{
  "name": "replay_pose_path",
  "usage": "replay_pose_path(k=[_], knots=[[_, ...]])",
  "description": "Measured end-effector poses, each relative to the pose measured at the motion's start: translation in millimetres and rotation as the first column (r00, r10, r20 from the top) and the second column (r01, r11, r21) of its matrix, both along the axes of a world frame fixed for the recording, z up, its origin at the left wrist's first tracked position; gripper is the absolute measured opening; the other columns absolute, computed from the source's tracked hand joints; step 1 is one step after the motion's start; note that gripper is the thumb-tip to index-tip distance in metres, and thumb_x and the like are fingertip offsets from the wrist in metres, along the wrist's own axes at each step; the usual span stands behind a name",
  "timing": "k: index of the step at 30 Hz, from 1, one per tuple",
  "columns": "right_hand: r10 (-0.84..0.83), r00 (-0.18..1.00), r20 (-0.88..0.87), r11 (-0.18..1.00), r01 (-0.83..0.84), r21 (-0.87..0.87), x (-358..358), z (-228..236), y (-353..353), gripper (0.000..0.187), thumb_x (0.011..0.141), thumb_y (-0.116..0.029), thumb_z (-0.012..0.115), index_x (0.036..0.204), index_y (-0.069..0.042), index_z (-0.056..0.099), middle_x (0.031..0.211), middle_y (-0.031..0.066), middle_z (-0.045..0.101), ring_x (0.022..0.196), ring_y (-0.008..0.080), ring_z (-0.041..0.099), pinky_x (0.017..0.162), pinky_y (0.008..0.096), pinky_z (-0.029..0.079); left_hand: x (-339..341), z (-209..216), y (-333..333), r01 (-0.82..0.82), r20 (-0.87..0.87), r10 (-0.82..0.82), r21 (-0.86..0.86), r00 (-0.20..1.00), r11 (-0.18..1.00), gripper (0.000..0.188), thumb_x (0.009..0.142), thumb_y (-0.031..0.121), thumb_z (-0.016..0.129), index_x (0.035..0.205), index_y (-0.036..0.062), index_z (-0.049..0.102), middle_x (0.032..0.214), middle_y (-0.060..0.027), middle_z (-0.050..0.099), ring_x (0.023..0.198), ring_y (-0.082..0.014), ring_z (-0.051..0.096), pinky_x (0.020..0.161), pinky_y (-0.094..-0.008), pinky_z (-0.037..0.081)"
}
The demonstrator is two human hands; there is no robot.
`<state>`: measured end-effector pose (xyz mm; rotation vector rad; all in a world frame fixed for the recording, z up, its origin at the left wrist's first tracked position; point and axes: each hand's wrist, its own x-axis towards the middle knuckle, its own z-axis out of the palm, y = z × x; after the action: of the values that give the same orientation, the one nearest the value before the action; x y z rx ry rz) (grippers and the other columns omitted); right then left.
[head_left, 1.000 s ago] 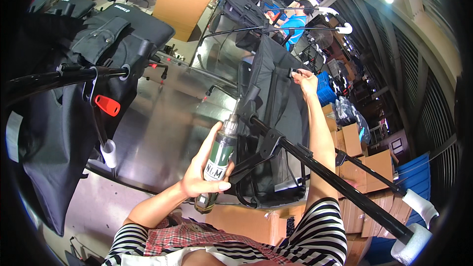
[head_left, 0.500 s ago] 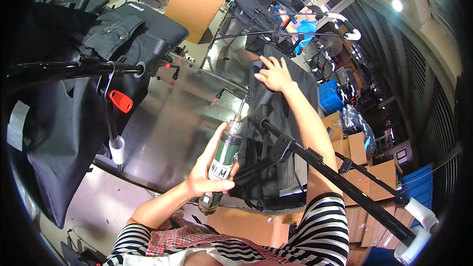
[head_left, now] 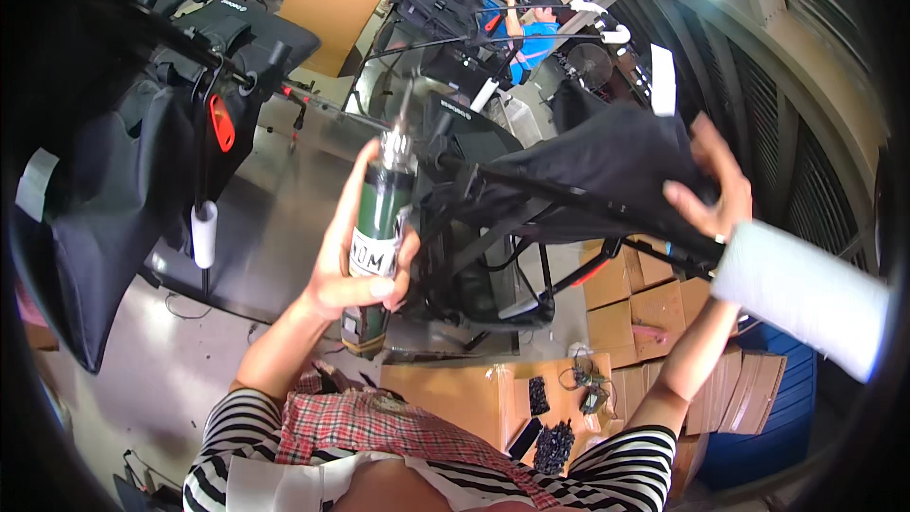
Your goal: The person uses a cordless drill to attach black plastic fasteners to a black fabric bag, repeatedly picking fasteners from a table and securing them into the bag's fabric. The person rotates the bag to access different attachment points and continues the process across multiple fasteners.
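My left hand [head_left: 332, 283] is wrapped round a green and black electric screwdriver [head_left: 381, 204], its bit pointing up and away and blurred. At the right, my right hand [head_left: 728, 185] has its thumb and fingers about the edge of black fabric [head_left: 607, 166] on a stroller-like frame of black tubes [head_left: 578, 192]. The fabric stands raised, stretched toward that hand, with a white label [head_left: 663, 81] at its top. In front of my right forearm, a white-wrapped handle end [head_left: 801, 296] hides part of the wrist.
Another black fabric-covered frame with a red tag [head_left: 220, 123] stands at the left. Between them lies a shiny metal table [head_left: 284, 199]. Cardboard [head_left: 445, 398] with small black parts [head_left: 554, 446] is near my body. A person in blue [head_left: 533, 43] works farther back.
My right hand has moved right and nearer, and the black fabric and frame have swung up and right with it. The screwdriver in my left hand has moved left and up, away from the frame.
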<state>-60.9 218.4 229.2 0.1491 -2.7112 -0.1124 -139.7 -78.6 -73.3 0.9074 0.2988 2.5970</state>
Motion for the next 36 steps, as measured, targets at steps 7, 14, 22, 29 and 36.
replay_pose_path(k=[7,14,22,29,36], knots=[[0.215,0.700,0.681,0.916,-0.387,0.110,117,-143,-3,0.105,0.055,-0.059,0.089,0.130,0.006,0.054,0.146,0.0284,0.042,0.134,0.0452,0.041,0.110,0.0479,0.035,49,28,-18,-0.156,-0.124,0.174,0.143,0.977,0.977,0.108,0.071,0.009,0.081,0.155,0.0169,0.015,0.100,-0.0185,0.048,0.052,-0.0201,0.057,0.044,-0.0297,0.052],[0.239,0.945,0.222,0.215,0.171,-0.961,103,-297,6,0.059,0.084,-0.024,0.079,0.125,0.010,0.056,0.119,0.0174,0.065,0.108,0.0299,0.065,0.094,0.0387,0.051,86,27,-27,-0.189,-0.173,0.194,0.046,0.966,0.981,0.119,0.069,0.010,0.080,0.157,0.0148,0.000,0.094,-0.0197,0.048,0.049,-0.0208,0.057,0.042,-0.0261,0.050],[0.254,0.956,-0.144,-0.420,-0.025,-0.907,37,-200,0,0.035,0.093,-0.007,0.064,0.127,0.002,0.056,0.120,0.0134,0.068,0.108,0.0231,0.068,0.097,0.0390,0.054,84,28,-25,-0.117,-0.162,0.107,-0.054,0.981,0.992,0.125,0.072,0.011,0.079,0.158,0.0217,-0.012,0.089,-0.0179,0.049,0.048,-0.0219,0.058,0.043,-0.0293,0.050],[0.445,0.878,-0.177,-0.475,0.064,-0.877,31,-174,-12,0.031,0.095,-0.008,0.062,0.124,0.003,0.059,0.121,0.0160,0.068,0.111,0.0242,0.067,0.100,0.0380,0.052,75,17,-33,-0.151,-0.196,0.131,-0.093,0.972,0.984,0.116,0.074,0.012,0.077,0.158,0.0154,-0.002,0.094,-0.0178,0.048,0.051,-0.0203,0.060,0.044,-0.0315,0.055],[0.060,0.947,-0.316,-0.618,-0.213,-0.757,49,-186,2,0.025,0.092,-0.004,0.067,0.116,-0.001,0.066,0.115,0.0118,0.071,0.106,0.0228,0.069,0.098,0.0380,0.054,71,21,-31,-0.153,-0.204,0.117,-0.171,0.972,0.973,0.119,0.075,0.012,0.076,0.158,0.0187,-0.009,0.093,-0.0176,0.048,0.050,-0.0200,0.059,0.044,-0.0317,0.053]])
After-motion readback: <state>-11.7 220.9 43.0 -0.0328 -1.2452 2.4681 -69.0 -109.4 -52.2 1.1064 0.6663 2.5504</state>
